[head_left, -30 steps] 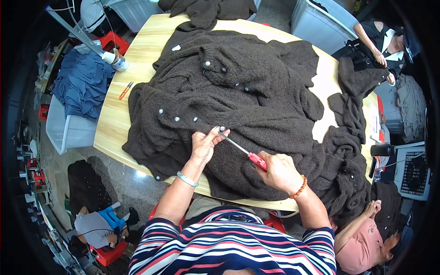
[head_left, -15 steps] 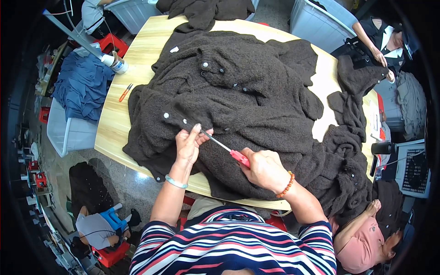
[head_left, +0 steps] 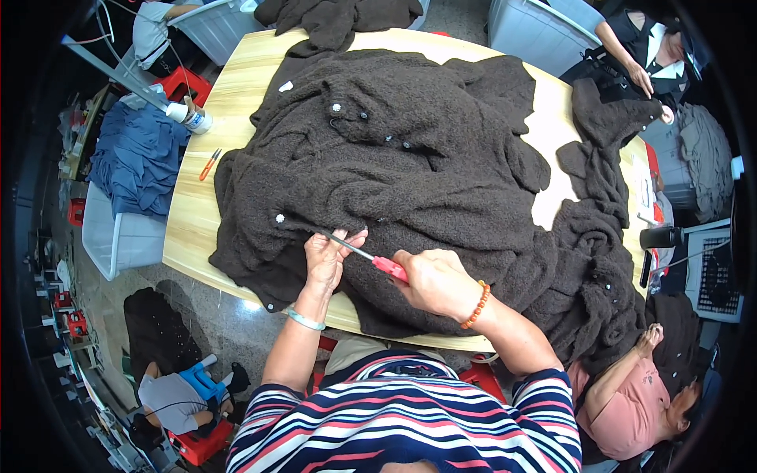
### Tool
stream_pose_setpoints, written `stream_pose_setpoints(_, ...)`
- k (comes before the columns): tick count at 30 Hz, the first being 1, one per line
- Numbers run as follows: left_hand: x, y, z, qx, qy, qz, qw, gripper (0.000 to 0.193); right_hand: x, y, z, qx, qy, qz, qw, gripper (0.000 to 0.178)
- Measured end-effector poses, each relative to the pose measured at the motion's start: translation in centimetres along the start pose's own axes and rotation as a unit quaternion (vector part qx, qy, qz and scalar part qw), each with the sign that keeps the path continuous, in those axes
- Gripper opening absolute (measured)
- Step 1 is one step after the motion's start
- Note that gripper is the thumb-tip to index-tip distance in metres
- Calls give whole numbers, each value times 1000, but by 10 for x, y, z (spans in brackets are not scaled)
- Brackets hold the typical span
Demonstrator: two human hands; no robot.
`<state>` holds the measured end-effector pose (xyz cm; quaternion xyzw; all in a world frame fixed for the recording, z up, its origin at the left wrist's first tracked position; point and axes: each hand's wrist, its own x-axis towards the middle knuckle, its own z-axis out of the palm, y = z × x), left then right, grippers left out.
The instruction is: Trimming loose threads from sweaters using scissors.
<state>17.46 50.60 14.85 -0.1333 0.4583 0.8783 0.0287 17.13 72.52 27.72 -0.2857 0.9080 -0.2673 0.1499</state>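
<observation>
Over the last second both hands have slid leftward along the lower edge of the dark brown knitted garment [head_left: 410, 158], which lies spread over most of the wooden tabletop [head_left: 197, 213], so the work seems to be passing along the row of white buttons toward the one near the left edge [head_left: 279, 218]. The left hand [head_left: 327, 260] now lies flat on the knit, fingers [head_left: 347, 240] loosely together and pressing the fabric down just where the metal tip arrives. The right hand [head_left: 434, 280] is wrapped tightly around the red handle of a slim tool [head_left: 371, 258], its thin shaft slanting up and left under the left fingertips; what the tip does there is hidden. An orange pen [head_left: 209, 163] lies apart on the bare wood.
</observation>
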Motion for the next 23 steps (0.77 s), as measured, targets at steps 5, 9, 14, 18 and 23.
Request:
stream_pose_setpoints(5,-4,5,-11,95,96,32,990,12,-23,14,-8,13,-34,1,999,17)
stream_pose_setpoints(9,-20,0,-47,394,232,206,865,11,-68,36,0,5,-86,74,994,25)
stream_pose_setpoints(14,-47,-36,-26,269,166,-15,948,9,-118,47,62,-3,-187,62,980,28)
stream_pose_setpoints(18,-78,-18,71,357,-11,69,932,10,-132,46,101,10,-205,54,977,23)
stream_pose_setpoints(23,-130,-12,192,306,-421,56,852,13,-146,80,144,294,47,136,945,47)
